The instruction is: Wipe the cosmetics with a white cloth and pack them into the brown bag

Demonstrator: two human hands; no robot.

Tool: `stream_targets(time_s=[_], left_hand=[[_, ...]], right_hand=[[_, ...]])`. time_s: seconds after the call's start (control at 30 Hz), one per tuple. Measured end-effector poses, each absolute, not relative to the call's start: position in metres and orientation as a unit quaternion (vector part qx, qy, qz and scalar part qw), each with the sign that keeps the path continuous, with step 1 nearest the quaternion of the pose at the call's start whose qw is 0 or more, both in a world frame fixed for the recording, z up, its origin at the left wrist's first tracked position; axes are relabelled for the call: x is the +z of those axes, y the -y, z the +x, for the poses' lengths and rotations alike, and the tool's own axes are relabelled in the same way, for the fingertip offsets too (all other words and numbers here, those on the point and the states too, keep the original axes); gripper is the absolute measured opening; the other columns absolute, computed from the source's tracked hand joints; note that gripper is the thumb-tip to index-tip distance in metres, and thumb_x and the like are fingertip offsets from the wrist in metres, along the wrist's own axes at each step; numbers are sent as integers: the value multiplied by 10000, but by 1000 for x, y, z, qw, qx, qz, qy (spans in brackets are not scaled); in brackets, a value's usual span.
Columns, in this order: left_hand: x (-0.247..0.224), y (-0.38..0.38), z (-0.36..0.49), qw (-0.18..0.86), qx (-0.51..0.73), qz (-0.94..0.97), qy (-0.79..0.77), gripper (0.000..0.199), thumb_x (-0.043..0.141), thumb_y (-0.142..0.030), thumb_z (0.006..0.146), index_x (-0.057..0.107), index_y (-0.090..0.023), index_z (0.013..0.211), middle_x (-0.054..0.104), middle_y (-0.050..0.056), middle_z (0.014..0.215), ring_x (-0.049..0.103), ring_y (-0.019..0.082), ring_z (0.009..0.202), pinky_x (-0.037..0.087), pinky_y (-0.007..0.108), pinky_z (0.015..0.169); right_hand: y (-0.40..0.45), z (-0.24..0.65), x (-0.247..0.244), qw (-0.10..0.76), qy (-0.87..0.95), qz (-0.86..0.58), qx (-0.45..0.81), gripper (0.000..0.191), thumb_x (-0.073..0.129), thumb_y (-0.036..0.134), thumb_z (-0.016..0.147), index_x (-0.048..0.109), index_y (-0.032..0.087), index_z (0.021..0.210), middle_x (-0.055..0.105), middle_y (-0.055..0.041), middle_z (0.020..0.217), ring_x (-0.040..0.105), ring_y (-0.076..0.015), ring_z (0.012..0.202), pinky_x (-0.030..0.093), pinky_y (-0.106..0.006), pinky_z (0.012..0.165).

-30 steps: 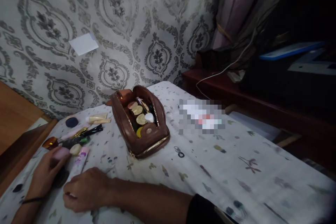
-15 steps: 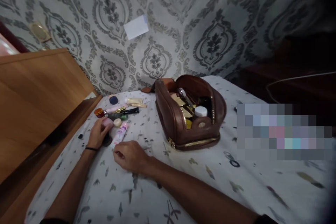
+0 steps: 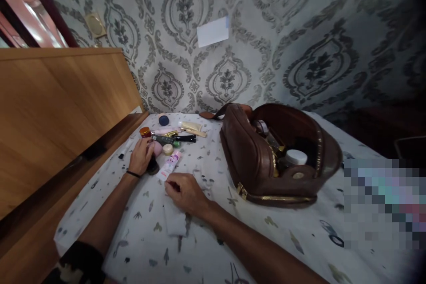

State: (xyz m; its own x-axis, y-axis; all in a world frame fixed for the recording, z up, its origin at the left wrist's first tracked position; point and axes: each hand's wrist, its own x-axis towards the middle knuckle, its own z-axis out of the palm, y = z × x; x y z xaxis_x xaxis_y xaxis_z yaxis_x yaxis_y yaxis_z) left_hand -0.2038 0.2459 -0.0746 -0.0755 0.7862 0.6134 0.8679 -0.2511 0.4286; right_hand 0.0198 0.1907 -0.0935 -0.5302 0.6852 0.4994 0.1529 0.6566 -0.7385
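My left hand [image 3: 141, 157] curls over a small pink rounded item [image 3: 156, 148], thumb and fingers against it. A dark round item [image 3: 153, 166] lies under the thumb side. My right hand [image 3: 187, 193] is closed at the lower end of a white and pink printed tube [image 3: 170, 165]; whatever its fingers hold is hidden. Below that hand a pale flat piece [image 3: 175, 221] lies on the sheet. Close to my left hand are a cream-lidded jar [image 3: 168, 149], a dark green tube [image 3: 164, 141], an orange-capped jar [image 3: 145, 132] and a black tube [image 3: 185, 138].
A brown leather bag [image 3: 244, 151] stands unzipped on the right, with a white-lidded jar [image 3: 296, 157] inside. Farther back lie a cream tube [image 3: 191, 126] and a dark blue round item [image 3: 163, 120]. A wooden panel [image 3: 66, 93] borders the bed on the left; patterned wall rises behind.
The view has turned left, so everything sits farther right in the picture. Both hands keep about the same places among the cosmetics. More of the pale piece below my right hand shows.
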Motion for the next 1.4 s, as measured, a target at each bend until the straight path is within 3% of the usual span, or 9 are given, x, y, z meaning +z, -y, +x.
stream_targets(time_s=[0.23, 0.43, 0.83, 1.03, 1.3, 1.4], left_hand=[[-57, -244, -251, 106, -514, -552, 648, 252, 401, -372, 942, 580, -194, 952, 625, 43, 930, 594, 199, 919, 464, 297, 847], [-69, -248, -279, 78, -532, -513, 670, 210, 411, -302, 896, 552, -189, 790, 592, 13, 775, 563, 169, 766, 450, 263, 712], [-61, -267, -234, 15, -483, -620, 618, 274, 451, -389, 911, 616, -172, 902, 658, 50, 916, 599, 193, 878, 501, 293, 731], [-41, -301, -213, -15, -387, -689, 612, 283, 417, -342, 921, 639, -167, 908, 675, 27, 849, 620, 167, 790, 504, 277, 723], [-33, -355, -172, -18, -146, -743, 654, 145, 702, -263, 784, 703, -184, 905, 705, 58, 981, 641, 231, 988, 489, 328, 880], [-33, -367, -158, -26, -55, -734, 676, 191, 703, -280, 837, 686, -163, 988, 693, 70, 1040, 645, 224, 1001, 512, 383, 896]], right_hand=[[-191, 19, -94, 420, 801, -253, 343, 263, 485, 173, 821, 396, 199, 576, 399, 46, 553, 372, -105, 538, 256, -241, 557], [-189, 22, -89, 411, 793, -257, 369, 231, 475, 169, 822, 440, 191, 594, 436, 40, 565, 395, -105, 545, 273, -235, 545], [-193, 20, -88, 436, 726, -278, 453, 242, 473, 277, 800, 465, 190, 574, 391, 46, 535, 348, -96, 521, 263, -225, 512], [-196, 21, -90, 450, 693, -289, 483, 256, 459, 315, 819, 489, 194, 594, 438, 36, 527, 401, -102, 509, 278, -219, 494], [-198, 19, -93, 455, 679, -297, 493, 243, 457, 307, 791, 473, 198, 575, 438, 36, 521, 405, -102, 503, 281, -219, 488], [-198, 19, -93, 452, 680, -297, 495, 245, 459, 304, 788, 473, 196, 568, 423, 41, 511, 391, -100, 499, 273, -219, 486]])
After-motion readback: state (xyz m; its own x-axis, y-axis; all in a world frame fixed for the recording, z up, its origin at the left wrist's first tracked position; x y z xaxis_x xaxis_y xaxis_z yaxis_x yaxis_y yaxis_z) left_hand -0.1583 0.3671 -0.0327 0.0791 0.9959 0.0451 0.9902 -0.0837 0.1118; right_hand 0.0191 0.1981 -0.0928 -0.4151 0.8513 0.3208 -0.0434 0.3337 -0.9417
